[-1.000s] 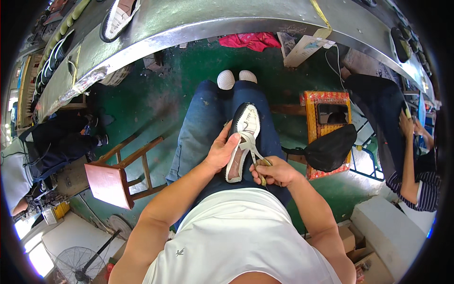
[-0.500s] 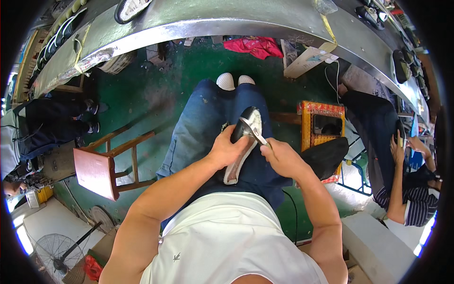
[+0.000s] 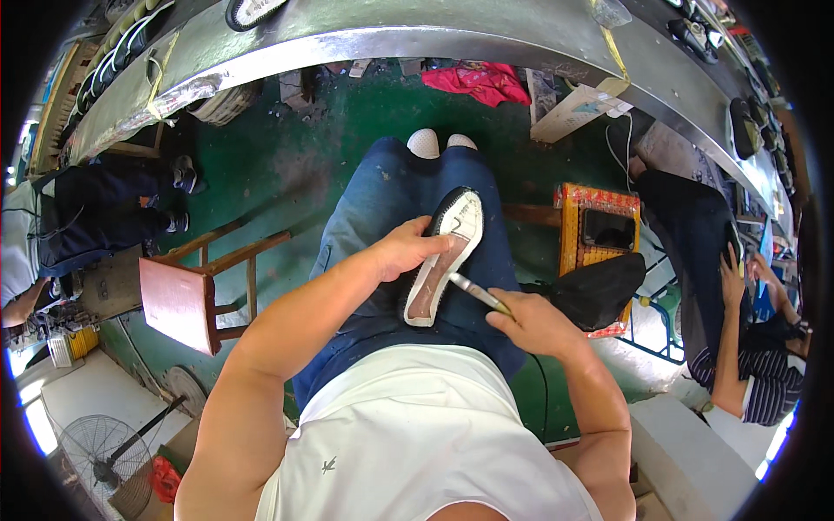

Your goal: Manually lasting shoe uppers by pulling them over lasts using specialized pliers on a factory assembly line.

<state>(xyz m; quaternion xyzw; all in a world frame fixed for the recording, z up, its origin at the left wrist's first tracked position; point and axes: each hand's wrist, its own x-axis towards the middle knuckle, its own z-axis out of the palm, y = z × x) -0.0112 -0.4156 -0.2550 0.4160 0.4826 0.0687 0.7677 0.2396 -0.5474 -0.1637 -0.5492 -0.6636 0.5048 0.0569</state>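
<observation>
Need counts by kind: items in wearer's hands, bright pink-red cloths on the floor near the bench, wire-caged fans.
Shoe in left hand: 1
Metal tool in right hand: 1
Pink-red cloth: 1
Wire-caged fan: 1
Total: 4

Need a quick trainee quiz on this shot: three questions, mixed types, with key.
1. What does the right hand hold?
2. True or false: the left hand touches the unfinished shoe.
3. Where does the red cloth lie? a) on the workbench b) on the green floor c) on the wooden stool

Key:
1. A metal hand tool; exact type unclear.
2. True.
3. b
</observation>
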